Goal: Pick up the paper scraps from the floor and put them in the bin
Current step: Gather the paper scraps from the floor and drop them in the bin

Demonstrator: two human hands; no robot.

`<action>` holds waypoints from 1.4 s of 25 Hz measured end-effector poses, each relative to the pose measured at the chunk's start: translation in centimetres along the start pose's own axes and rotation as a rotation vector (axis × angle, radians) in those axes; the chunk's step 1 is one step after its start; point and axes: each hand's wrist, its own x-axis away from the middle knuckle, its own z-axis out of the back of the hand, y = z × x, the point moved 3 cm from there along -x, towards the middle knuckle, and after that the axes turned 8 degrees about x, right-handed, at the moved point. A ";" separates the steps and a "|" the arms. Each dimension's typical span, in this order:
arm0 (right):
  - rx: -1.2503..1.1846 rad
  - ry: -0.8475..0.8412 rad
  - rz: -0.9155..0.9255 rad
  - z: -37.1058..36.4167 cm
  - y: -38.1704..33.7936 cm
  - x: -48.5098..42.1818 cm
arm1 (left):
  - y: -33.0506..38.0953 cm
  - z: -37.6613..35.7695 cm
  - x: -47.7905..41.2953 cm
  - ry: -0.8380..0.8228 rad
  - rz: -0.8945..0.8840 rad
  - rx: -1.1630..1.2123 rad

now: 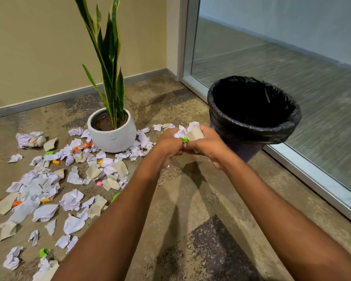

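Both my hands are cupped together around a bundle of paper scraps (192,131), white, beige and one green piece. My left hand (170,144) grips the bundle from the left and my right hand (208,148) grips it from the right. The bundle is held above the floor, just left of the bin (253,126), a dark bin lined with a black bag whose inside looks dark. Many crumpled paper scraps (49,191) lie scattered over the floor on the left, white, beige, orange, green and pink.
A white pot with a tall green plant (112,130) stands among the scraps, left of my hands. A glass wall with a metal frame (304,169) runs behind and right of the bin. A beige wall closes the back left.
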 end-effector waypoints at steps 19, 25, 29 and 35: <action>-0.693 0.218 -0.115 14.2 -6.9 1.8 | 12.2 -13.0 -0.3 -0.230 0.087 0.390; -0.606 0.386 -0.083 13.9 -6.5 2.3 | 11.4 -10.9 0.4 -0.171 0.007 0.429; -0.529 0.278 -0.008 9.7 -6.9 3.7 | 10.0 -6.9 2.7 -0.104 -0.033 0.414; -0.296 -0.014 -0.096 -1.3 -4.8 4.7 | 3.6 2.3 6.8 -0.100 0.127 -0.026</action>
